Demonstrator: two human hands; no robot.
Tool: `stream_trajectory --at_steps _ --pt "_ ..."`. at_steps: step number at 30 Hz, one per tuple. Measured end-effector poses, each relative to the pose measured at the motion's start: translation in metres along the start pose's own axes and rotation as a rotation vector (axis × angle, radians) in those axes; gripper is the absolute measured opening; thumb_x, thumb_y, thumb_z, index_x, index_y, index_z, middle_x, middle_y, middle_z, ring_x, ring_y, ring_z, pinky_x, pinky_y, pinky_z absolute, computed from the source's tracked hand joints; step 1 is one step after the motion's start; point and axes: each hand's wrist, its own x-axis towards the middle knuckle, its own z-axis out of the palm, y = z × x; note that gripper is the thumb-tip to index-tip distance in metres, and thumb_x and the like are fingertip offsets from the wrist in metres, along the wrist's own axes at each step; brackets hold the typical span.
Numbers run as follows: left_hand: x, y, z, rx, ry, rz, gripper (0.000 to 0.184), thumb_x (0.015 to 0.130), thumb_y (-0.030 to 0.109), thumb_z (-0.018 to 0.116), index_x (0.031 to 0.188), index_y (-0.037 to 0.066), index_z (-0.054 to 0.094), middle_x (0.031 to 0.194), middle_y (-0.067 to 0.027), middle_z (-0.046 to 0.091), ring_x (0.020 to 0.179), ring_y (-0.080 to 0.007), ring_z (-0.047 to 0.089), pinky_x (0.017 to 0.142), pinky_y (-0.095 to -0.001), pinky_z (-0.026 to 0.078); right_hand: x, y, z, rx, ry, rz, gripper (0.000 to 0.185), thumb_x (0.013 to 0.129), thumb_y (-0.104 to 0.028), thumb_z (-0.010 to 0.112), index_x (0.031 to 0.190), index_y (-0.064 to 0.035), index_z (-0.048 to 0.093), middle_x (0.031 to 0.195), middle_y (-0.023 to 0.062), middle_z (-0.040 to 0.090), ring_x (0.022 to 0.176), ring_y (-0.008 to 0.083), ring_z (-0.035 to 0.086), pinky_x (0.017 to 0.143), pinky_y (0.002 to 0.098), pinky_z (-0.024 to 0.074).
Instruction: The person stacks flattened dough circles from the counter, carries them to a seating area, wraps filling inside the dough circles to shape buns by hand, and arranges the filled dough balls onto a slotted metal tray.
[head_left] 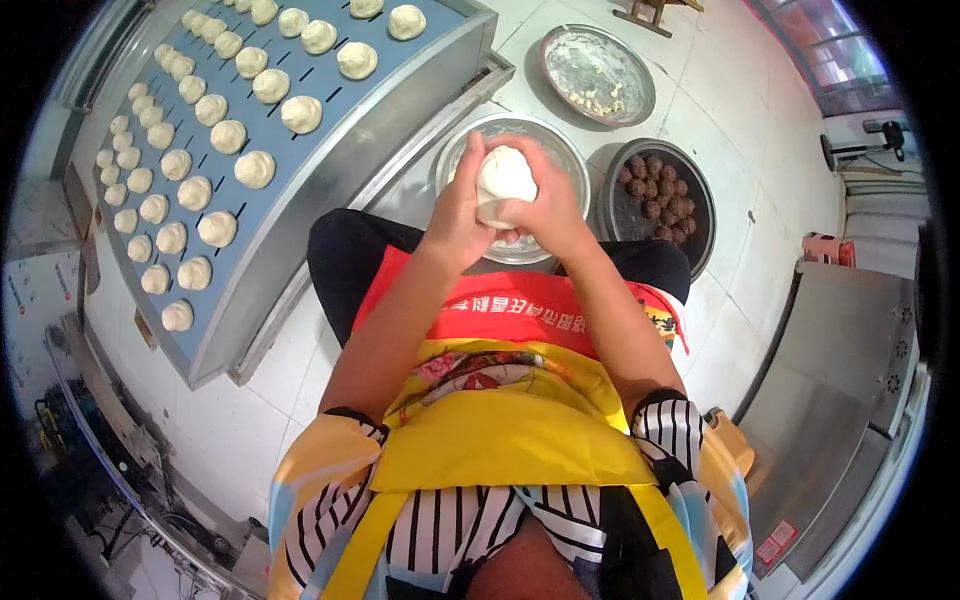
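Both hands are wrapped round one white dough bun [507, 176], held up above a steel basin [572, 165]. My left hand [462, 205] cups the bun from the left side. From the right, my right hand [548, 200] closes round it, with the thumb across its lower part. The underside of the bun is hidden by my fingers. Beneath my hands the basin's contents are mostly covered; a pale surface shows inside. To its right is a dark bowl [611, 215] with several round brown balls of filling [655, 190].
On the left, a slotted blue tray [325, 160] in a metal frame carries many shaped buns [255, 169] in rows. A flour-dusted basin [598, 65] with dough scraps stands farther off on the tiled floor. A steel cabinet [815, 370] is at the right.
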Motion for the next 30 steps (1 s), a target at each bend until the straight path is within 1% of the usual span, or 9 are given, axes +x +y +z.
stream_trajectory --at_steps 6,9,12,15,17,19,22,25,30 --pt "-0.009 0.009 0.013 -0.084 0.070 -0.020 0.070 0.084 0.072 0.036 0.118 0.013 0.052 0.110 -0.0056 0.059 0.102 -0.0182 0.057 0.079 -0.0410 0.048 0.002 -0.005 0.007 0.007 0.017 -0.033 0.051 0.062 -0.022 0.077 0.104 -0.0024 0.056 0.088 0.0098 0.060 0.077 0.0173 0.061 0.068 0.0322 0.0504" --pt "-0.006 0.021 -0.005 0.057 -0.122 -0.206 0.072 0.083 0.073 0.035 0.119 0.014 0.052 0.111 -0.0049 0.059 0.105 -0.0180 0.056 0.084 -0.0418 0.046 0.001 -0.003 0.004 0.040 -0.037 -0.007 0.051 0.062 -0.022 0.076 0.104 -0.0023 0.055 0.091 0.0098 0.060 0.077 0.0171 0.060 0.068 0.0321 0.0505" --pt "-0.008 0.012 0.010 -0.076 0.104 -0.054 0.070 0.083 0.072 0.036 0.118 0.014 0.053 0.110 -0.0053 0.059 0.104 -0.0180 0.056 0.084 -0.0405 0.045 0.007 0.012 0.008 -0.192 0.068 -0.155 0.054 0.061 -0.025 0.077 0.105 -0.0024 0.055 0.092 0.0110 0.060 0.077 0.0195 0.061 0.069 0.0332 0.0501" --pt "0.013 0.003 -0.037 -0.273 -0.404 -0.140 0.068 0.085 0.071 0.037 0.117 0.013 0.053 0.110 -0.0053 0.059 0.101 -0.0182 0.058 0.081 -0.0374 0.047 0.000 -0.004 0.005 -0.044 -0.067 -0.051 0.058 0.061 -0.032 0.079 0.106 -0.0025 0.054 0.092 0.0142 0.060 0.081 0.0252 0.061 0.071 0.0353 0.0491" --pt "0.014 0.002 -0.037 -0.254 -0.413 -0.127 0.068 0.085 0.070 0.037 0.117 0.012 0.053 0.110 -0.0054 0.059 0.101 -0.0187 0.058 0.082 -0.0375 0.048 -0.002 -0.006 0.005 -0.013 -0.081 -0.039 0.060 0.061 -0.035 0.080 0.105 -0.0025 0.054 0.093 0.0165 0.059 0.083 0.0293 0.061 0.073 0.0368 0.0482" --pt "0.000 0.006 0.000 -0.037 0.041 -0.007 0.069 0.085 0.069 0.036 0.117 0.011 0.053 0.110 -0.0054 0.059 0.102 -0.0191 0.058 0.083 -0.0381 0.048 0.005 0.012 0.010 -0.199 0.088 -0.186 0.061 0.061 -0.037 0.080 0.105 -0.0024 0.054 0.095 0.0185 0.059 0.086 0.0331 0.060 0.075 0.0380 0.0473" --pt "-0.001 0.009 -0.001 -0.174 -0.033 -0.019 0.067 0.087 0.067 0.037 0.116 0.009 0.053 0.108 -0.0061 0.060 0.101 -0.0200 0.059 0.085 -0.0388 0.048 0.007 0.008 0.010 -0.423 0.082 -0.348 0.061 0.061 -0.035 0.079 0.106 -0.0025 0.054 0.099 0.0178 0.058 0.092 0.0335 0.058 0.080 0.0392 0.0460" --pt "0.001 0.013 -0.012 -0.093 -0.109 -0.110 0.067 0.087 0.066 0.037 0.118 0.009 0.052 0.108 -0.0072 0.060 0.103 -0.0204 0.058 0.087 -0.0389 0.047 -0.001 -0.004 0.006 -0.122 -0.109 -0.154 0.060 0.061 -0.035 0.078 0.107 -0.0030 0.055 0.104 0.0175 0.058 0.100 0.0344 0.055 0.085 0.0399 0.0439" --pt "-0.004 0.015 -0.003 -0.168 -0.022 -0.028 0.065 0.090 0.063 0.036 0.119 0.008 0.050 0.109 -0.0088 0.059 0.105 -0.0205 0.057 0.089 -0.0372 0.046 0.001 0.003 0.008 -0.226 -0.043 -0.304 0.069 0.060 -0.037 0.079 0.115 -0.0047 0.052 0.108 0.0173 0.057 0.107 0.0354 0.051 0.089 0.0402 0.0422"
